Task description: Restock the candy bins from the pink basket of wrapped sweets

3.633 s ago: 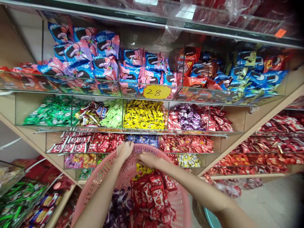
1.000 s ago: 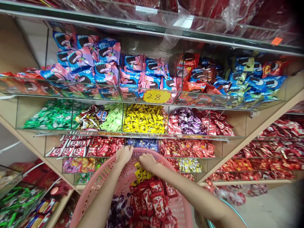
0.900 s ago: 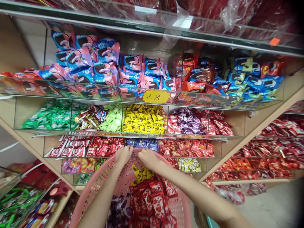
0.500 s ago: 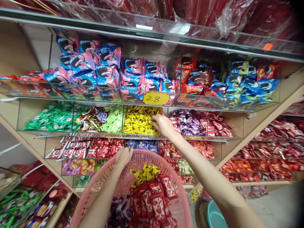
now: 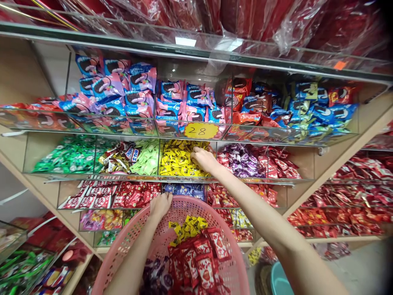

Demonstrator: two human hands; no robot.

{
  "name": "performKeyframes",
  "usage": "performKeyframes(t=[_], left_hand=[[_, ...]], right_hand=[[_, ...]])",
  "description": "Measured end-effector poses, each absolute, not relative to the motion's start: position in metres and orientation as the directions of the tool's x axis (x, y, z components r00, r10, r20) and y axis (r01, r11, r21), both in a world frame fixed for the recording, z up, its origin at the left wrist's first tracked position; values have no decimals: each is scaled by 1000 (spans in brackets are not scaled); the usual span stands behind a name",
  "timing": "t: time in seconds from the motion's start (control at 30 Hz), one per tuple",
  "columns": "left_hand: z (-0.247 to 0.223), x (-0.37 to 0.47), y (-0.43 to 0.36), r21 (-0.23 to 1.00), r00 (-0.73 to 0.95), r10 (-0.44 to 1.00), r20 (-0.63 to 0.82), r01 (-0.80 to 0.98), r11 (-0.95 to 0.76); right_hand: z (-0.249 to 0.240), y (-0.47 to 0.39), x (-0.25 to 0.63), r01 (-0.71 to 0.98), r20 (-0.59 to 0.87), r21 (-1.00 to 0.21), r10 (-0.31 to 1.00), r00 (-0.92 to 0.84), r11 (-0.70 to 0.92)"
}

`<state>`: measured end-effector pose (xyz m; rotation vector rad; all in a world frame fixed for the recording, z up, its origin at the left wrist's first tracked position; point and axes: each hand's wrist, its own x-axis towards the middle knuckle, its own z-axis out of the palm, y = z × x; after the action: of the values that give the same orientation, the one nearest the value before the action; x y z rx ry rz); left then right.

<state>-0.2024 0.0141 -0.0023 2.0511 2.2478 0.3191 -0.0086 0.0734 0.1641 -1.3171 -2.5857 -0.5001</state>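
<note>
My left hand point(image 5: 161, 205) is closed over the far rim of a pink perforated plastic basket point(image 5: 121, 241). Inside the basket lie a small heap of yellow-wrapped candies point(image 5: 188, 228), several red-and-white packets point(image 5: 205, 270) and dark purple-wrapped candies point(image 5: 158, 275). At the middle shelf, my right hand point(image 5: 205, 159) reaches into the right side of a compartment of yellow-wrapped candies point(image 5: 176, 157). Its fingers are curled down into the pile, and the fingertips are partly hidden among the wrappers.
Green-wrapped candies point(image 5: 72, 155) and purple-wrapped candies point(image 5: 244, 160) share the middle shelf, split by clear dividers. Above stand blue-and-pink cookie packs point(image 5: 135, 96) behind a yellow price tag point(image 5: 202, 130). Red packets point(image 5: 100, 194) fill the shelf below. A teal basin point(image 5: 281, 278) sits on the floor.
My right hand has shifted slightly left and deeper into the yellow-wrapped candies. My left hand stays on the basket rim. The view has tilted slightly.
</note>
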Motion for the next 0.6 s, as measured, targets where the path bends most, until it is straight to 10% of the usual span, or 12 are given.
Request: performKeyframes(t=[0.6], left_hand=[[2,-199,13,191,-107,992,67,977,93]], right_hand=[[156,5,-16,718,541,-27,614,-574,695]])
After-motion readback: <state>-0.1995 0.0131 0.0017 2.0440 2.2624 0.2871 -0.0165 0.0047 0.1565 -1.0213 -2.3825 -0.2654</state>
